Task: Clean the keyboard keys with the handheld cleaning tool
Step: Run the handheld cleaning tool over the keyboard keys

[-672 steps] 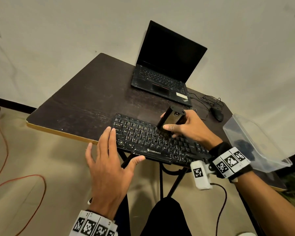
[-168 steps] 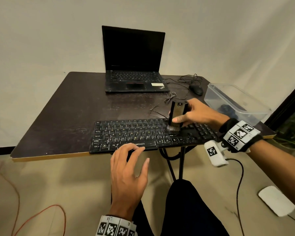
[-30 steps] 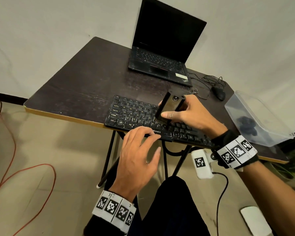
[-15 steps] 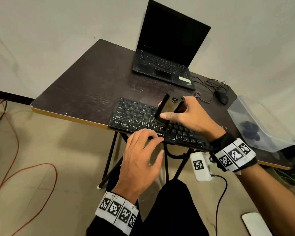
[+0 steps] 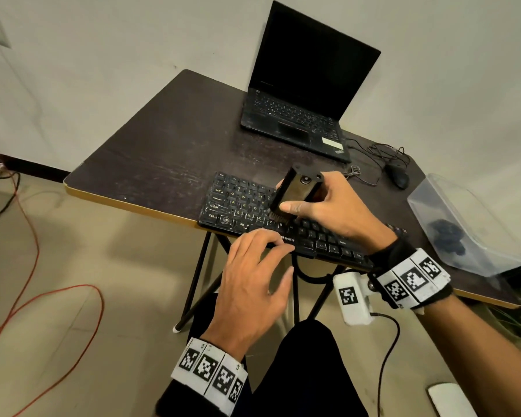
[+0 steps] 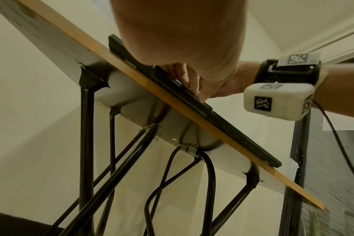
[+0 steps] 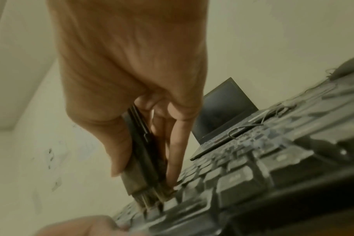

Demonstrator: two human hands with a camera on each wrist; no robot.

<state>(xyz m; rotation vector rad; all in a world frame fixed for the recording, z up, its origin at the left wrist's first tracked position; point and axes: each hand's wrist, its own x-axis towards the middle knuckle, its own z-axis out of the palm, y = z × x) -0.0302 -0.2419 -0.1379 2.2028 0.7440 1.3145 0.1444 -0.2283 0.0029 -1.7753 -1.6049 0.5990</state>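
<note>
A black keyboard (image 5: 238,203) lies along the front edge of the dark table (image 5: 169,158). My right hand (image 5: 328,206) grips a black block-shaped cleaning brush (image 5: 295,191), thumb on its near face. The brush stands upright with its bristles (image 7: 150,199) down on the keys in the keyboard's left-middle part. My left hand (image 5: 253,281) rests with its fingertips on the keyboard's front edge, just below the brush. In the left wrist view the keyboard (image 6: 212,115) overhangs the table's wooden edge, with the left fingers (image 6: 184,75) on top of it.
An open black laptop (image 5: 301,94) sits at the table's far side. A mouse (image 5: 399,177) with tangled cable lies to its right. A clear plastic tub (image 5: 463,224) with a dark item stands at the right edge. An orange cable (image 5: 42,299) runs over the floor.
Over the last second the brush has stayed on the keyboard's left-middle keys and shifted only slightly. My left hand has kept its place on the front edge. The head view has moved a little.
</note>
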